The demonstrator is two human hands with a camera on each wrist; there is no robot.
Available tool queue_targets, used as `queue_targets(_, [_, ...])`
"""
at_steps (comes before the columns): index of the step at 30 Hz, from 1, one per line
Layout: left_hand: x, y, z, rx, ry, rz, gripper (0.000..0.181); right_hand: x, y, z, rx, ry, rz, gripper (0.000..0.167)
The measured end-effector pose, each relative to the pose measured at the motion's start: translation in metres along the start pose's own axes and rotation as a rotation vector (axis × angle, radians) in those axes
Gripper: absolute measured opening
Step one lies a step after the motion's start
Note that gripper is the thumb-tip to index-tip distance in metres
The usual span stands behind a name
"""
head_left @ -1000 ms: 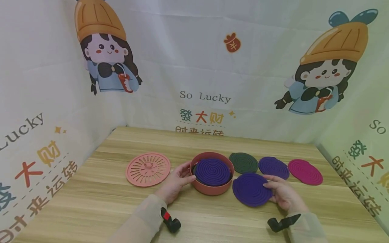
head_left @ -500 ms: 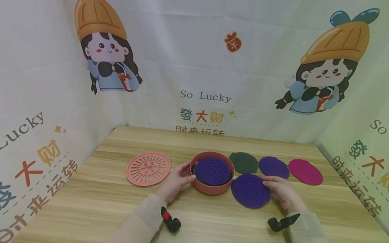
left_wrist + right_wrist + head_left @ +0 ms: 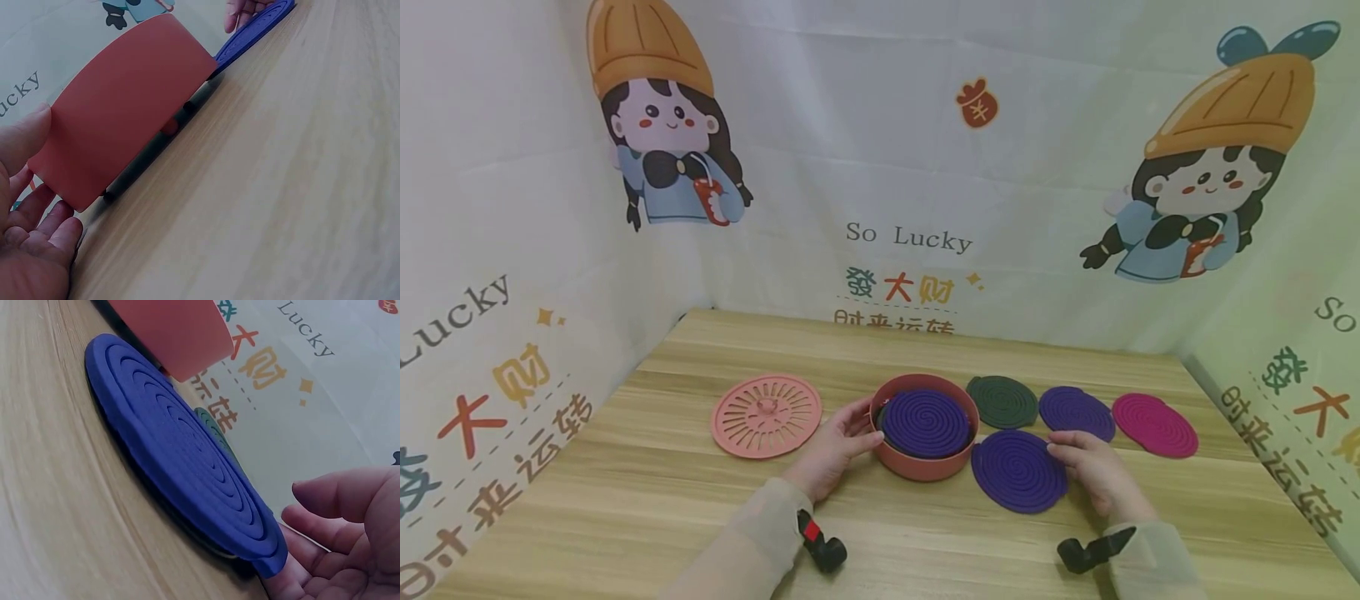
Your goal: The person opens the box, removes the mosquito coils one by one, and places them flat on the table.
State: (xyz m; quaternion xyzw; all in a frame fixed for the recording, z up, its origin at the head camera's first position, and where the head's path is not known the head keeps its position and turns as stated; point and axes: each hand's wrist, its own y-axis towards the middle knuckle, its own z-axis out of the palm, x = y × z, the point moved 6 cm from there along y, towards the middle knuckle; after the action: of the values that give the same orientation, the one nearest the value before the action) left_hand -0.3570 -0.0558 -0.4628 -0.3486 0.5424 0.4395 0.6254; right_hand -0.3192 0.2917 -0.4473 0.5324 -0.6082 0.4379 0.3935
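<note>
Around the left side of a red round tin [image 3: 925, 468] [image 3: 128, 103] curves my left hand [image 3: 835, 454] [image 3: 31, 219], thumb and fingers against its wall. Inside the tin a purple-blue coil [image 3: 927, 423] lies on top of darker material, only partly visible. Just right of the tin, another purple-blue coil [image 3: 1019, 471] [image 3: 181, 444] rests on the wooden table. My right hand [image 3: 1101, 475] [image 3: 344, 537] is at that coil's right edge, fingers beside the rim and thumb raised off it; whether a fingertip touches the edge is unclear.
A pink slotted lid [image 3: 767, 417] lies left of the tin on the table [image 3: 880, 542]. Behind and to the right are a green coil [image 3: 1002, 402], a purple-blue coil [image 3: 1077, 413] and a magenta coil [image 3: 1155, 425]. Printed cloth [image 3: 820, 167] surrounds the table's back and sides.
The coil that my right thumb and fingers pinched lies flatter, slightly further left, and is let go. My left hand and the tin have stayed in place.
</note>
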Motion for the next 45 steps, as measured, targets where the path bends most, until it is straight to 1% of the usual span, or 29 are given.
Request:
queue_targets(3, [0.0,0.0,0.0,-0.004,0.003,-0.004,0.066,0.002,0.0,0.0,-0.004,-0.017,-0.002,0.044])
queue_targets(5, [0.0,0.0,0.0,0.002,0.008,0.004,0.066,0.003,0.0,0.0,-0.011,-0.024,-0.004,0.044])
queue_targets(10, [-0.001,-0.001,0.0,0.003,0.007,0.011,0.066,0.003,0.0,-0.001,-0.033,-0.016,-0.003,0.044])
queue_targets(13, [0.001,-0.001,-0.001,-0.014,0.004,-0.001,0.065,0.002,0.0,-0.001,-0.043,-0.004,0.0,0.045])
queue_targets(18, [0.002,-0.001,-0.002,-0.026,0.012,-0.005,0.064,0.002,0.0,-0.001,-0.057,0.002,0.007,0.045])
queue_targets(27, [0.002,0.0,0.0,-0.026,0.013,-0.007,0.066,0.005,-0.002,-0.005,-0.053,0.017,0.008,0.043])
queue_targets(31, [0.003,-0.001,0.002,-0.018,0.009,-0.009,0.066,0.008,-0.003,-0.007,-0.053,-0.002,0.021,0.044])
queue_targets(33, [0.003,-0.001,0.002,-0.018,0.009,-0.013,0.066,0.013,-0.002,-0.007,-0.057,-0.031,0.007,0.044])
queue_targets(37, [0.003,-0.001,0.002,-0.022,0.009,-0.011,0.065,0.031,0.0,-0.003,-0.068,-0.064,-0.034,0.046])
queue_targets(41, [0.002,-0.001,0.001,-0.025,0.006,-0.01,0.065,0.053,0.002,0.009,-0.058,-0.037,-0.031,0.049])
queue_targets(45, [0.002,0.0,-0.001,-0.023,0.007,-0.008,0.065,0.075,0.007,0.025,-0.024,-0.017,-0.061,0.05])
